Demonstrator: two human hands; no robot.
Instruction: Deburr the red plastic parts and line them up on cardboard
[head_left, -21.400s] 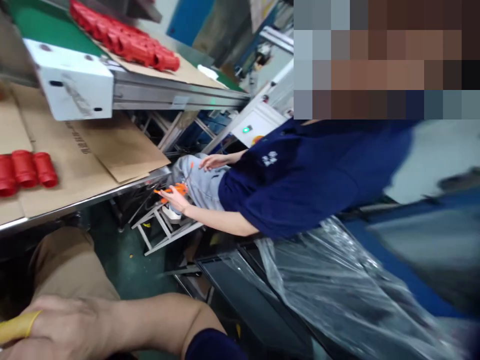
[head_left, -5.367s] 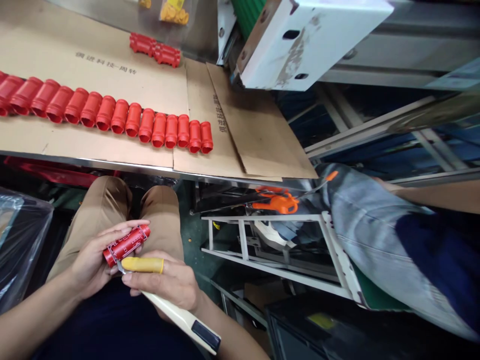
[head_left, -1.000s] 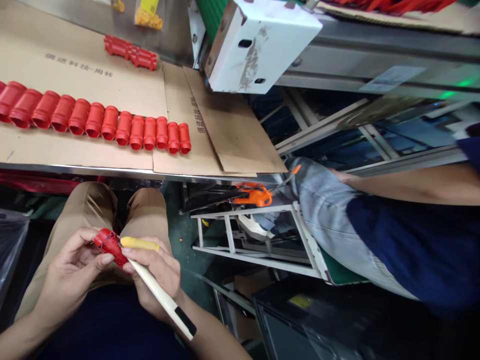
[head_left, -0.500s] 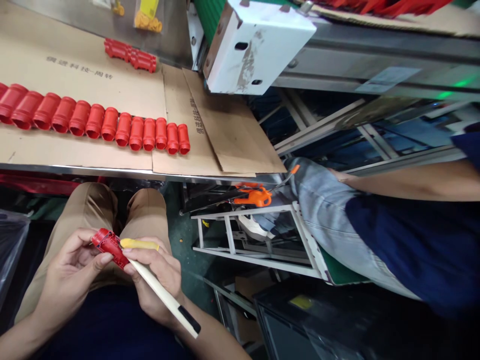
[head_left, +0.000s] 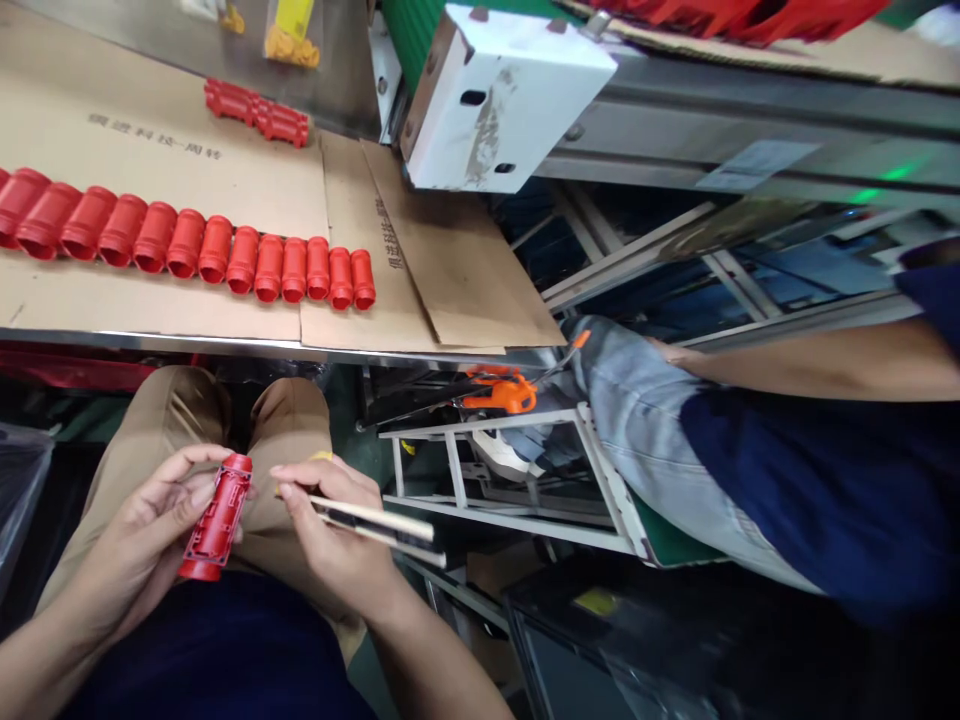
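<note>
My left hand [head_left: 161, 525] holds a red plastic tubular part [head_left: 217, 520] by its side, above my lap. Its open, hollow side faces up and shows ribs and cut-outs, with a dark line along the edge. To the right, apart from the part, my right hand [head_left: 337, 525] pinches a slim pale stick-like tool [head_left: 375, 515]. Two pale lengths stick out behind the hand; blur hides whether they are one tool or two. Something yellow [head_left: 322, 456] shows at a finger of this hand. The tool's working end is mostly hidden by the fingers.
A row of red tubular parts [head_left: 202, 245] lies on cardboard [head_left: 255, 190] over the table. Two more red pieces [head_left: 256, 112] and a bag of yellow bits [head_left: 292, 45] lie farther back. A white metal bracket [head_left: 487, 100] juts out. Right sits another person [head_left: 637, 400], near an orange tool [head_left: 502, 393].
My right hand has drawn back to the right from the red part, taking the pale tool with it. My left hand has turned the part more upright, hollow side showing.
</note>
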